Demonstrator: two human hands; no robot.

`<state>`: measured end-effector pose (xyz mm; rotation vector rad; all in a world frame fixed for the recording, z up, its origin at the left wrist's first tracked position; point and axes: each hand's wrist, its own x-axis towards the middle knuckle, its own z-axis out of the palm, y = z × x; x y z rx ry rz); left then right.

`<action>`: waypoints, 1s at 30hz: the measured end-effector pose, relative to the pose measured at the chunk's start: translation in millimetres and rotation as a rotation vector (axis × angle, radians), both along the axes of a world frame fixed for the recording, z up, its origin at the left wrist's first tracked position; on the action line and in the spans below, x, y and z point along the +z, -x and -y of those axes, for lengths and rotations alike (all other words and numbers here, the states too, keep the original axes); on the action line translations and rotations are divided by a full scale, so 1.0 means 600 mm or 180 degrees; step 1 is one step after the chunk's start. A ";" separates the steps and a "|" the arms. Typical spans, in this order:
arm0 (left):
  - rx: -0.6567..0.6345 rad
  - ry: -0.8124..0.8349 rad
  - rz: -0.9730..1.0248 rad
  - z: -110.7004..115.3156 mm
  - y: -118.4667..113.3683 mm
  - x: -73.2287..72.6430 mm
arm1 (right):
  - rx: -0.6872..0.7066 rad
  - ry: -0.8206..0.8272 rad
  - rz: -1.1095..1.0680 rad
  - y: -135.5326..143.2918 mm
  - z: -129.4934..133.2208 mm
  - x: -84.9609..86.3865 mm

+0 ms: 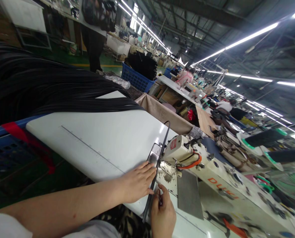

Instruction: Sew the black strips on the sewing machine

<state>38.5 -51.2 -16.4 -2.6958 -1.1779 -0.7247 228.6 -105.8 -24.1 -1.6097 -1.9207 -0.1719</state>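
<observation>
My left hand [140, 181] lies flat with fingers stretched out, its fingertips against a narrow black strip [149, 202] by the sewing machine's needle plate [167, 172]. The strip passes beside the machine head [174, 145], and its far end curls up behind. Closer to me, my right hand [163, 213] is closed around a small metal tool [159, 197] that looks like thread snips, mostly hidden by the fingers. It is just right of the strip's near end. A shiny metal plate [154, 152] sits beyond my left fingertips.
A thick heap of black strips [50, 86] covers the white table's [93, 138] far left side, above a blue basket [3, 142] with a red ribbon. Behind are a fabric-lined bin [162, 110], a blue crate [135, 77] and a standing person [94, 39]. Thread cones [264, 137] stand right.
</observation>
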 end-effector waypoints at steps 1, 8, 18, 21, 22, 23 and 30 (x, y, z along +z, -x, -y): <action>-0.0006 -0.0007 0.0008 0.000 0.000 -0.001 | 0.0004 -0.0020 0.0015 0.000 0.000 0.000; 0.0006 0.0032 -0.0027 0.001 0.000 -0.004 | 0.0009 -0.0022 0.0022 0.003 0.003 -0.004; -0.0032 0.0075 -0.0010 0.001 0.003 -0.001 | 0.0010 0.0077 -0.0086 0.006 0.007 0.001; -0.0021 0.0103 -0.0025 0.001 0.003 -0.001 | 0.0007 0.0046 -0.0064 0.007 0.007 0.000; -0.0015 0.0115 -0.0048 0.001 0.003 0.000 | 0.0010 0.0048 -0.0066 0.007 0.007 0.000; -0.0010 0.0128 -0.0075 0.000 0.003 0.001 | 0.0021 0.0047 -0.0071 0.008 0.007 0.000; 0.0020 0.0244 -0.0130 -0.009 0.001 -0.004 | 0.0033 0.0067 -0.0083 0.009 0.007 0.002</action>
